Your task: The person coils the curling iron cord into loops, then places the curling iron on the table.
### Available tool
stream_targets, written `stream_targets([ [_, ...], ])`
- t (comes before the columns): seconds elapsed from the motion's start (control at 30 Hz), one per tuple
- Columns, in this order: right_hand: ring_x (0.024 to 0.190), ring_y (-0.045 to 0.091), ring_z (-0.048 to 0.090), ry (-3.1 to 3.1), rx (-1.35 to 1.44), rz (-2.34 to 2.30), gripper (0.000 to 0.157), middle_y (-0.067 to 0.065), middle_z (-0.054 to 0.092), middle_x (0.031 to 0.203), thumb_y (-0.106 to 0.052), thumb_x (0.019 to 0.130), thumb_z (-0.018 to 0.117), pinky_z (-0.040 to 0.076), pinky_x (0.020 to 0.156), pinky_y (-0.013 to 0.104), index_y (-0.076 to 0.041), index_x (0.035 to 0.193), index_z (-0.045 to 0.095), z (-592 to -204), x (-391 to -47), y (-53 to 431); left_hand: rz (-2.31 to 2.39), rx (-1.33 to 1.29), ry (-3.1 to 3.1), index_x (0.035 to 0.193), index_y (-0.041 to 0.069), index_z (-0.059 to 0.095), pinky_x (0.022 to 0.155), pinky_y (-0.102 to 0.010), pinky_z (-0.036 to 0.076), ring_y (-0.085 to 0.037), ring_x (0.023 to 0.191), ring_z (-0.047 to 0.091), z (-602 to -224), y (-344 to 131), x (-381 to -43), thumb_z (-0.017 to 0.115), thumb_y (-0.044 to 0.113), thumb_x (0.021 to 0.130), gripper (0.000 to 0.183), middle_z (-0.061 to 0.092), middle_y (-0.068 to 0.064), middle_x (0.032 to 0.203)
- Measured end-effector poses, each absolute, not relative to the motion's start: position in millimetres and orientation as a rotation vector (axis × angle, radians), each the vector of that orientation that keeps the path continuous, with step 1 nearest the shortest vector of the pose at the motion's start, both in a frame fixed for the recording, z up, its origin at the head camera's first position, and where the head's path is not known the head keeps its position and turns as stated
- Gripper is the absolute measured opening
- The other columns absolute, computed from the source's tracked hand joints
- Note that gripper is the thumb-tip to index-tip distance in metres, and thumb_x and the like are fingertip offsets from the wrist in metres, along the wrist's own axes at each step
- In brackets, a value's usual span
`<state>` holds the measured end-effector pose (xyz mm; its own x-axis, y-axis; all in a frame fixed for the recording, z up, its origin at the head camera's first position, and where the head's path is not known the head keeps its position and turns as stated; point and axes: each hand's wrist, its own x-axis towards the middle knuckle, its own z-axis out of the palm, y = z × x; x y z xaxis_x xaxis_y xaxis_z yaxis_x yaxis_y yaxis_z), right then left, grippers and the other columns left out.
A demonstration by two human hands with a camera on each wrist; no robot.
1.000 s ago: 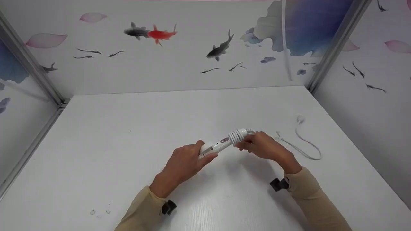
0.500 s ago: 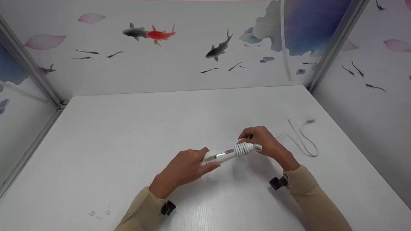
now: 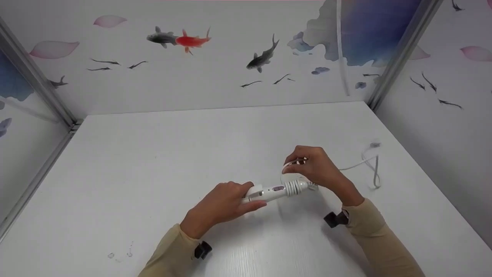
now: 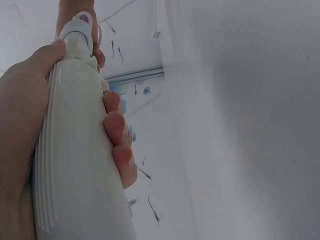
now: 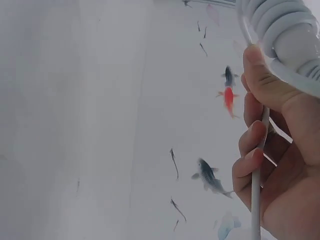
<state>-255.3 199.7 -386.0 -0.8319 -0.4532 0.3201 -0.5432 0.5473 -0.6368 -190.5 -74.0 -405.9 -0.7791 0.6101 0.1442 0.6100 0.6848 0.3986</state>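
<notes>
White glossy plastic forms the wand-shaped appliance (image 3: 273, 193) with an oval mauve button, held at a slant above the smooth white tabletop (image 3: 192, 150). The person's left hand (image 3: 221, 204) grips the appliance's thick end, thumb along one side and fingers curled round the other; the left wrist view shows fine lengthwise ridges there. At the appliance's opposite, narrower end, a thin white round cord (image 3: 293, 187) is wound in several neighbouring coils. Just above those coils on the appliance, the right hand (image 3: 313, 165) pinches the cord, which runs under the thumb and through the curled fingers. Loose cord trails onto the tabletop to the right of the appliance, its far end a blurred grey-white tip (image 3: 374, 145). Beyond the appliance stands a white wall panel (image 3: 223, 77) printed with grey and red fish.
</notes>
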Motion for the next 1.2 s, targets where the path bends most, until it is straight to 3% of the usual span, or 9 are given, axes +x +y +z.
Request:
stream_targets([
  [0.5,0.071,0.011,0.052,-2.586,0.861,1.175,0.011,-0.002,0.063,0.083,-0.01,0.088,0.076,0.046,0.064,0.021,-0.014,0.097,0.081,-374,-244,192,0.612,0.798,3.051,0.111,0.008,0.063,0.053,-0.023,0.035,-0.012,0.058,0.046,-407,-70,-192,0.06,0.055,0.096,0.049,0.061,-0.004,0.073],
  [0.9,0.064,0.007,0.043,-2.554,0.94,1.187,0.017,-0.003,0.057,0.075,-0.012,0.094,0.069,0.038,0.06,0.021,-0.013,0.108,0.079,-370,-236,187,0.747,0.618,3.157,0.103,0.005,0.06,0.05,-0.024,0.033,-0.013,0.055,0.043,-411,-68,-196,0.062,0.051,0.096,0.047,0.053,-0.003,0.067],
  [1.1,0.064,0.006,0.043,-2.605,0.937,1.224,0.017,-0.003,0.054,0.075,-0.021,0.1,0.063,0.038,0.059,0.022,-0.011,0.094,0.076,-370,-238,188,0.775,0.565,3.267,0.096,0.004,0.058,0.047,-0.022,0.03,-0.011,0.053,0.038,-414,-69,-199,0.063,0.049,0.095,0.045,0.043,-0.001,0.063],
  [1.2,0.066,0.008,0.047,-2.689,0.941,1.23,0.017,-0.001,0.058,0.077,-0.018,0.101,0.061,0.041,0.061,0.022,-0.012,0.096,0.076,-368,-237,191,0.801,0.541,3.296,0.094,0.005,0.057,0.047,-0.021,0.029,-0.01,0.052,0.037,-414,-69,-200,0.063,0.049,0.095,0.045,0.041,0.001,0.061],
])
